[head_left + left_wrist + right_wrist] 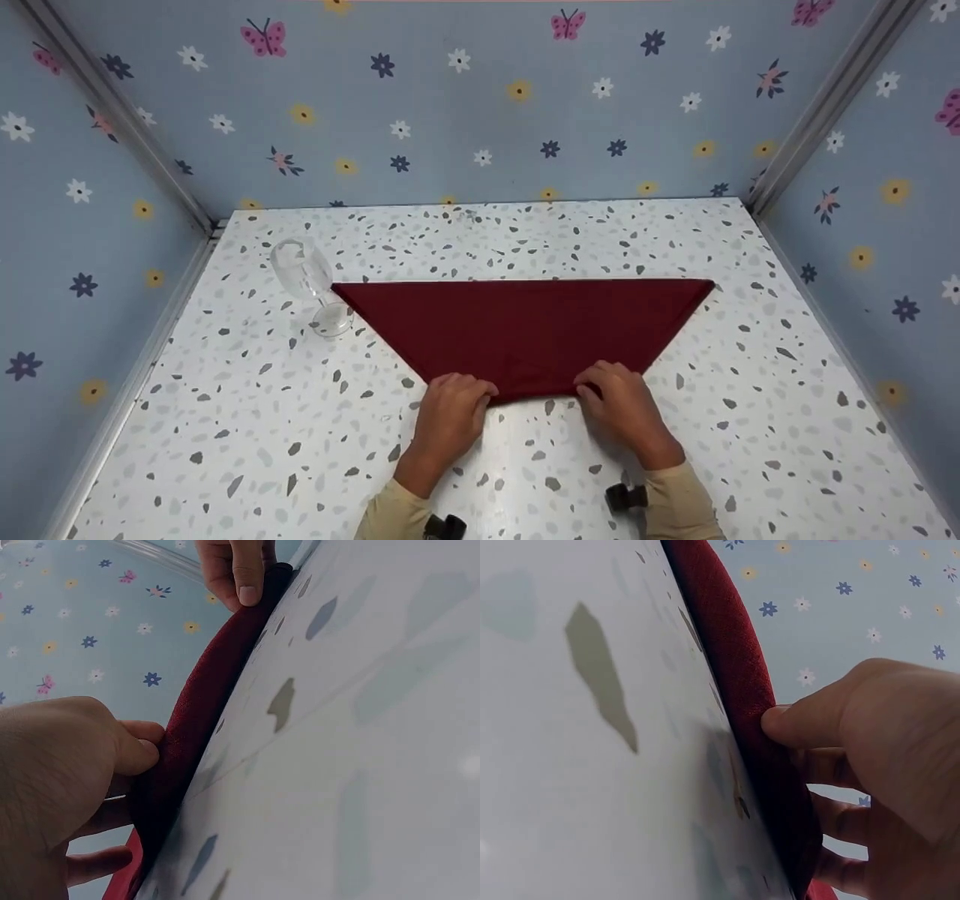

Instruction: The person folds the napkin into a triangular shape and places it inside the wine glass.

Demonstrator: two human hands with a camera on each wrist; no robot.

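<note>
A dark red cloth napkin (525, 322) lies folded into a trapezoid, its long straight edge at the back and its short edge towards me. At the left end of that short edge my left hand (448, 420) pinches the folded cloth between thumb and fingers. My right hand (622, 405) grips the same edge at its right end, thumb (784, 726) on the near side of the fold. Seen from the left wrist, the near edge is a thick rolled fold (191, 701) close over the table. Fingertips behind the cloth are partly hidden.
An upright clear stemmed glass (301, 266) stands by the napkin's back left corner, its foot overlapping the cloth's edge in the head view. The speckled white table (750, 420) is bounded by blue flowered panels (480, 112) at the back and both sides.
</note>
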